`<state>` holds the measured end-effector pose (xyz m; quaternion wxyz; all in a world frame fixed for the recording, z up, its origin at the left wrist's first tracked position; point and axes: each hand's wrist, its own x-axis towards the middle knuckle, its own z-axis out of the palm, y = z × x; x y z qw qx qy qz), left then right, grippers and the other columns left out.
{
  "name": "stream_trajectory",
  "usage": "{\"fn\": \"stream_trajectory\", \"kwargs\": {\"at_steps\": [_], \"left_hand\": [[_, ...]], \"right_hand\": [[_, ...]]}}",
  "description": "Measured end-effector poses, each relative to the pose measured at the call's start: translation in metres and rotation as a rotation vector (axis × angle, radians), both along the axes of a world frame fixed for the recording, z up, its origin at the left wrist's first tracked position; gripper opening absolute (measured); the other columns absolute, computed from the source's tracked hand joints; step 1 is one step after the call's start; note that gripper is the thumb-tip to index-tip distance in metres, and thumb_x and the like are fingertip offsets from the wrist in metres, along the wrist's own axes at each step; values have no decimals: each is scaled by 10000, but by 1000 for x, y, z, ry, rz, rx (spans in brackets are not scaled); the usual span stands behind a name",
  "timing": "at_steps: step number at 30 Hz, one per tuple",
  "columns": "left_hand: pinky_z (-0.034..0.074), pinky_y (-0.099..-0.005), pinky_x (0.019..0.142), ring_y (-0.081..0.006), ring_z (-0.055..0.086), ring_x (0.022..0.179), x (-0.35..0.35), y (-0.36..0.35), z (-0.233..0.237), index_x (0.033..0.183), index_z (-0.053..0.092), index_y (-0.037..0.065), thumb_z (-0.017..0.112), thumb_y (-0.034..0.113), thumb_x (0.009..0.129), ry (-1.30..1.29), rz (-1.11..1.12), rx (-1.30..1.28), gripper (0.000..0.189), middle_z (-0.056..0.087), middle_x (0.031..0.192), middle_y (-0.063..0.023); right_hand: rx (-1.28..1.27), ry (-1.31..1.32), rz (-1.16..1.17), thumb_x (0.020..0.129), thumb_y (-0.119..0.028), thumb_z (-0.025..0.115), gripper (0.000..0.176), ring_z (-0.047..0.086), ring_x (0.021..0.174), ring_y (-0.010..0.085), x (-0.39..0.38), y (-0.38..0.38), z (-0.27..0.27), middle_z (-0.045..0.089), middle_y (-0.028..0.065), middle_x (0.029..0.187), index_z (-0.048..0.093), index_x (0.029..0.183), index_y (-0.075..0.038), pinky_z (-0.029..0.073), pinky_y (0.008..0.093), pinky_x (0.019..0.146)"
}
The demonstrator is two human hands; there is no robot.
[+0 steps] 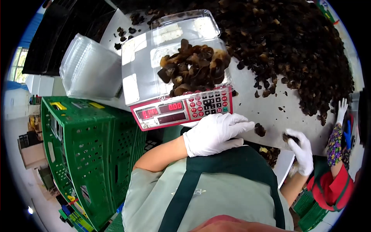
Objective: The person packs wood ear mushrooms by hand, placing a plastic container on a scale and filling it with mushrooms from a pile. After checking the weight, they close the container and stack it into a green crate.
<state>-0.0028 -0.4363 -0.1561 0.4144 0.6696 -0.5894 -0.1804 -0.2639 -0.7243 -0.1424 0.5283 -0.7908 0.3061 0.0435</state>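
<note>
My left hand (pixel 218 133), in a white glove, is at the front edge of the scale with its fingers stretched out. Just past its fingertips a loose dark wood ear mushroom (pixel 259 130) lies on the metal table. My right hand (pixel 301 150), also gloved, has its fingers bent around a small dark mushroom piece (pixel 286 137) over the table's near edge. The red digital scale (pixel 162 117) has lit red digits. On it is an open clear plastic box (pixel 154 83) with a heap of brown mushrooms (pixel 197 67).
A large mushroom pile (pixel 286 42) covers the table's far right. Stacked clear boxes (pixel 91 67) stand left of the scale, above green crates (pixel 89 143). Another person's gloved hand (pixel 342 110) is at the right edge. Below the table edge are more mushrooms (pixel 269 155).
</note>
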Motion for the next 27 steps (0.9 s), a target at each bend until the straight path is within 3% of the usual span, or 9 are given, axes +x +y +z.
{"fn": "stream_trajectory", "kwargs": {"at_steps": [3,8,10,11,17,19,22,23,27], "left_hand": [[537,-382,758,-259,668,928,-5,8,-12,1231,661,109,713,218,910,94,-87,132,343,685,1036,-54],[528,-398,790,-268,672,933,-11,5,-7,1213,667,107,685,204,921,49,-137,132,308,689,1029,-68],[533,-392,793,-268,673,940,-9,8,-3,1208,674,101,680,196,923,9,-144,148,300,691,1038,-70],[540,-387,792,-268,677,940,-7,14,-2,1205,679,96,682,194,923,7,-115,131,298,695,1039,-72],[572,-363,808,-271,722,925,49,31,37,1058,710,-19,608,-128,832,36,127,-210,271,734,1008,-148],[561,-385,867,-296,707,994,78,25,51,1098,738,40,745,-18,774,-301,328,-242,329,741,1093,-127],[390,-457,1133,-373,517,1339,95,10,68,1335,664,118,746,222,861,-751,361,184,492,601,1414,-126],[324,-478,1180,-384,418,1427,107,14,54,1398,620,146,688,329,921,-724,302,259,516,527,1499,-127],[366,-483,1151,-393,463,1395,107,17,46,1333,658,103,667,316,953,-575,414,271,436,568,1451,-140]], "right_hand": [[-687,184,73,782,-49,727,538,525,1316,337,-30,-1,-5,554,200,1413,670,1315,-91,426,411,1107],[-635,-160,207,803,-90,753,659,463,1386,357,59,72,-50,498,161,1491,570,1434,-139,361,433,1164],[-923,-170,470,821,-103,741,572,492,1362,339,67,75,-84,527,147,1464,616,1378,-145,353,420,1168],[-953,-306,365,831,-52,704,432,593,1216,323,71,76,-96,636,124,1304,690,1254,-136,454,405,1060],[-919,-520,99,797,79,626,290,639,895,292,103,39,-92,685,76,964,720,1003,-101,537,379,769],[-942,-520,30,815,46,638,276,636,905,282,124,23,-83,682,68,965,715,1034,-103,538,374,780],[-955,-488,-75,870,-91,679,256,631,936,277,163,14,-68,680,66,971,715,1122,-117,540,378,816],[-926,-432,-51,896,-187,691,299,620,991,275,173,10,-70,680,68,1025,701,1189,-129,536,392,850],[-947,-296,59,900,-266,717,411,584,1148,292,205,18,-85,601,73,1337,663,1302,-201,535,394,950]]}}
